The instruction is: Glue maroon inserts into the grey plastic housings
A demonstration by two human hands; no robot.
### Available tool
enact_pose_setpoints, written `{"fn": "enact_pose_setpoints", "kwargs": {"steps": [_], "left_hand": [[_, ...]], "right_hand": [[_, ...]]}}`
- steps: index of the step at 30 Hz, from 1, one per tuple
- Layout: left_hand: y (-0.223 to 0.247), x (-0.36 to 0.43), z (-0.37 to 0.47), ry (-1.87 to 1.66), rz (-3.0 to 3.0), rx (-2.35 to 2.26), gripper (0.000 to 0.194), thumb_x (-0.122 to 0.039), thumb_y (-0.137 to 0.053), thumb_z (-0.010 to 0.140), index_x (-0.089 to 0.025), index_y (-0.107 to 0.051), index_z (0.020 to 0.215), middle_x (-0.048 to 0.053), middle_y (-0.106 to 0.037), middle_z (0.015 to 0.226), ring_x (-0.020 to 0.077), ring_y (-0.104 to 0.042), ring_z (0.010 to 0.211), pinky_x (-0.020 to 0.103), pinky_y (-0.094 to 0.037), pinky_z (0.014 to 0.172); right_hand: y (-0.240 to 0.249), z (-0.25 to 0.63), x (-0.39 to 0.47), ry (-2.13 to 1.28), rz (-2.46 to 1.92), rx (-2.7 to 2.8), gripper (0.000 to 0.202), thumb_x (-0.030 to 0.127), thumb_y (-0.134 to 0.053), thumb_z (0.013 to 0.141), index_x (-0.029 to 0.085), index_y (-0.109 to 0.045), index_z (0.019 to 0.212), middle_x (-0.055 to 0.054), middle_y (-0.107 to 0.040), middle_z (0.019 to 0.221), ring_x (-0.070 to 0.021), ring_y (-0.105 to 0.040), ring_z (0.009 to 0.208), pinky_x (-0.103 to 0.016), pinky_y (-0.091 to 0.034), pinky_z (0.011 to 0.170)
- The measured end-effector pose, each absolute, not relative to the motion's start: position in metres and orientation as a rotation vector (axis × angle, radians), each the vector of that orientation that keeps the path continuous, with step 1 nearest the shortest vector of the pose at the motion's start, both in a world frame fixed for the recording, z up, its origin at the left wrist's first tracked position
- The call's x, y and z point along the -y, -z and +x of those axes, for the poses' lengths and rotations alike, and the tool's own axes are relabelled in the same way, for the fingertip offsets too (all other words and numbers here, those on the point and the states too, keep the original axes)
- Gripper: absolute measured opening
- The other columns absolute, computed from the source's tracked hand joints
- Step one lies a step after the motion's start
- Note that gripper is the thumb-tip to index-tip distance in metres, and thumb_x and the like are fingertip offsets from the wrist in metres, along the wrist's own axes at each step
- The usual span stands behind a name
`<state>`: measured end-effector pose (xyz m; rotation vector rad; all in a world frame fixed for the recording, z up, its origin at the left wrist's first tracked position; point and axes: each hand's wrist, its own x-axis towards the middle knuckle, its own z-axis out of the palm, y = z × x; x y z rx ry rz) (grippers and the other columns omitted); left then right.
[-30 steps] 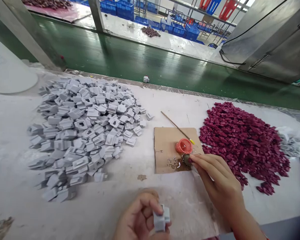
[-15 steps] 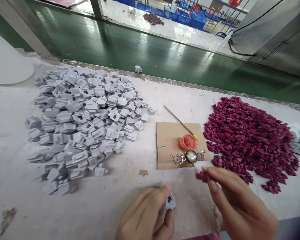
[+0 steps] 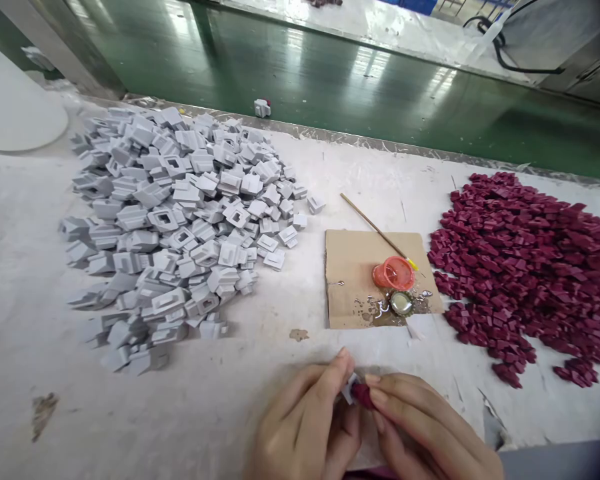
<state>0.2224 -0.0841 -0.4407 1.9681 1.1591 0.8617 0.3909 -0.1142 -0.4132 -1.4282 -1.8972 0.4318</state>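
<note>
Near the bottom centre my left hand (image 3: 307, 423) pinches a small grey piece (image 3: 349, 389), mostly covered by its fingers. My right hand (image 3: 420, 420) holds a dark red piece (image 3: 363, 395) between thumb and fingers, against the opening side of the grey piece. How deep the red piece sits is hidden. Above the hands lies a cardboard square (image 3: 350, 250) with a red cup (image 3: 394, 274), a metal bottle cap (image 3: 401, 303) and clear wet drops on it. A thin stick (image 3: 375, 227) with a yellow tip crosses the cardboard's upper edge.
A large heap of grey pieces (image 3: 180, 220) covers the left of the table. On the right spreads a heap of dark red pieces (image 3: 525, 260). Behind runs a green conveyor belt (image 3: 330, 93), with one grey and red assembled piece (image 3: 263, 108) at its near edge.
My right hand has moved left and brought the red piece against the grey one in my left hand. The camera view has tilted down, and a white scrap now shows below the cardboard.
</note>
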Motion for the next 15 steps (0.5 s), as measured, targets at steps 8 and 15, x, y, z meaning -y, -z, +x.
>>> {"fn": "enact_pose_setpoints", "kwargs": {"steps": [8, 15], "left_hand": [[0.436, 0.077, 0.218, -0.775, 2.155, -1.042, 0.072, -0.005, -0.065, 0.082, -0.019, -0.036, 0.147, 0.004, -0.075, 0.108, 0.0173, -0.071, 0.092, 0.020, -0.055, 0.087], [0.437, 0.063, 0.209, -0.716, 2.295, -0.892, 0.053, -0.011, -0.060, 0.082, -0.022, -0.050, 0.133, 0.001, -0.075, 0.103, 0.0150, -0.071, 0.090, 0.017, -0.053, 0.088]], "right_hand": [[0.420, 0.392, 0.110, -0.434, -1.343, 1.863, 0.023, 0.010, -0.055, 0.094, 0.015, -0.067, 0.112, -0.007, -0.071, 0.097, -0.0183, -0.070, 0.091, -0.024, -0.062, 0.080], [0.414, 0.395, 0.107, -0.460, -1.321, 1.919, 0.024, 0.016, -0.043, 0.101, 0.010, -0.057, 0.120, -0.013, -0.068, 0.106, -0.0163, -0.065, 0.102, -0.025, -0.059, 0.086]]}}
